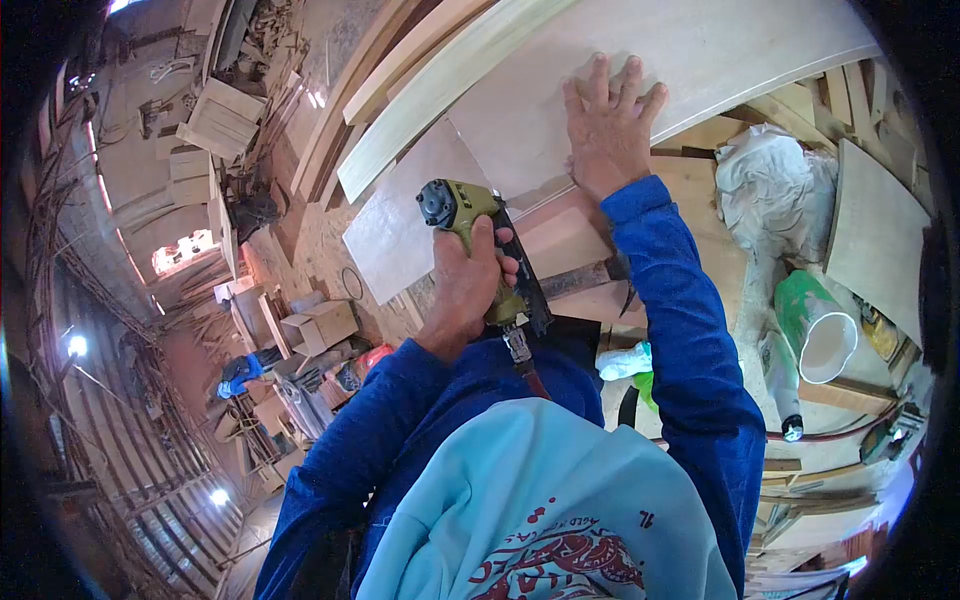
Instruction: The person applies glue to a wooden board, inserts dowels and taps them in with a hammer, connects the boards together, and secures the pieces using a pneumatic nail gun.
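My left hand [470, 275] is wrapped round the grip of an olive and black air nailer [462, 205], whose hose fitting points down toward my body. Pale flat board [720, 60] lies under my right hand [612, 125], which rests palm down with its fingers spread near the board's lower edge. Another pale panel [400, 215] sits left of the nailer, meeting the first board at a seam. Long light wood strips [430, 100] run beside the boards at the upper left. The nailer's tip is not clearly visible.
At the right are a crumpled white plastic bag [765, 185], a green and white container [815, 325], a bottle [780, 385] and a leaning panel [880, 240]. A cardboard box [320, 328] and wood scraps lie at the left. A red hose [535, 383] reaches my body.
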`<state>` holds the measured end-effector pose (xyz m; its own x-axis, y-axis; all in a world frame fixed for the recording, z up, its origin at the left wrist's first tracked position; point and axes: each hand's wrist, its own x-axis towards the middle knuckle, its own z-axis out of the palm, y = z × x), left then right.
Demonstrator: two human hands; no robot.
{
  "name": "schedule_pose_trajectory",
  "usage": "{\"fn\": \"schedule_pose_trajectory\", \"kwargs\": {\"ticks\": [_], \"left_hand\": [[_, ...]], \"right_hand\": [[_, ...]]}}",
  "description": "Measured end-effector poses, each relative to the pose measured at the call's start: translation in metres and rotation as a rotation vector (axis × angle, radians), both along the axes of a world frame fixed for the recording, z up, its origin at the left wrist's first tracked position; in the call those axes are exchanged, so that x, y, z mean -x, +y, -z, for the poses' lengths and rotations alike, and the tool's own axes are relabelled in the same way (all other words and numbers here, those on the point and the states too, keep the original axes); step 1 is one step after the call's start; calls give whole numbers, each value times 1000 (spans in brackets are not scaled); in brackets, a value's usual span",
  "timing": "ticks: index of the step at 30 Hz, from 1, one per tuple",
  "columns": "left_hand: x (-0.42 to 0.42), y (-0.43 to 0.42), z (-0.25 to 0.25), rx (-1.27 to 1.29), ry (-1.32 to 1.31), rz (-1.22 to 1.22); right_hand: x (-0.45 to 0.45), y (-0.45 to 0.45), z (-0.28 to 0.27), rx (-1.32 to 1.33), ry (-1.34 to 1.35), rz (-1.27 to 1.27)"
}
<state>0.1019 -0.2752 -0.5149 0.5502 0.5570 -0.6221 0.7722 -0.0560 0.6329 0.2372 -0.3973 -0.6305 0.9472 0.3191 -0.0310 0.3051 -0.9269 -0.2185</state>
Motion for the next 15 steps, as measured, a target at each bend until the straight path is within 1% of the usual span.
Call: {"fn": "schedule_pose_trajectory", "kwargs": {"ticks": [6, 11, 15], "left_hand": [[0, 0, -1, -39, 17, 9], [-3, -4, -3, -63, 48, -12], [-3, -1, -1, -74, 42, 20]], "right_hand": [[0, 0, -2, -1, 23, -3], [1, 2, 1, 11, -3, 22], [2, 2, 0, -22, -19, 23]]}}
